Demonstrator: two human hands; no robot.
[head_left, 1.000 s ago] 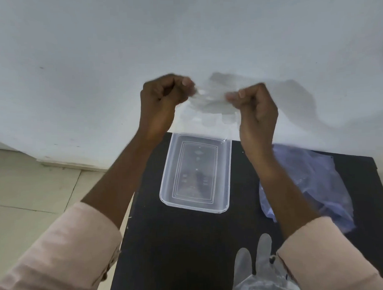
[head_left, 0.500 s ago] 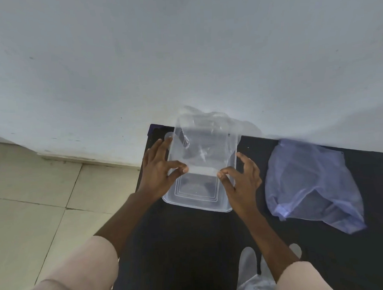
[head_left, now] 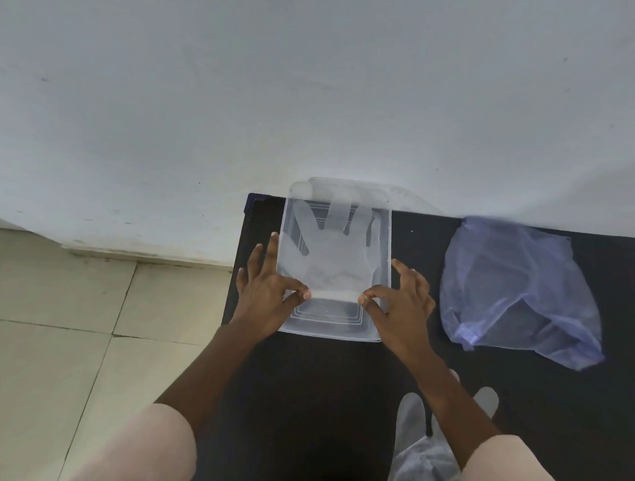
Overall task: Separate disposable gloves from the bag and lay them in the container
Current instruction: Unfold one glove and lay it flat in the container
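Pinching one thin see-through plastic glove [head_left: 332, 254], left hand [head_left: 264, 296] and right hand [head_left: 401, 302] each grip its cuff over one clear rectangular container [head_left: 386, 245]; one crinkly purple bag [head_left: 519, 287] lies right on the black tabletop [head_left: 314, 402].

Just a plain white wall [head_left: 303, 79] behind a black table [head_left: 314, 402], with beige tiled floor [head_left: 60, 339] off to the left.
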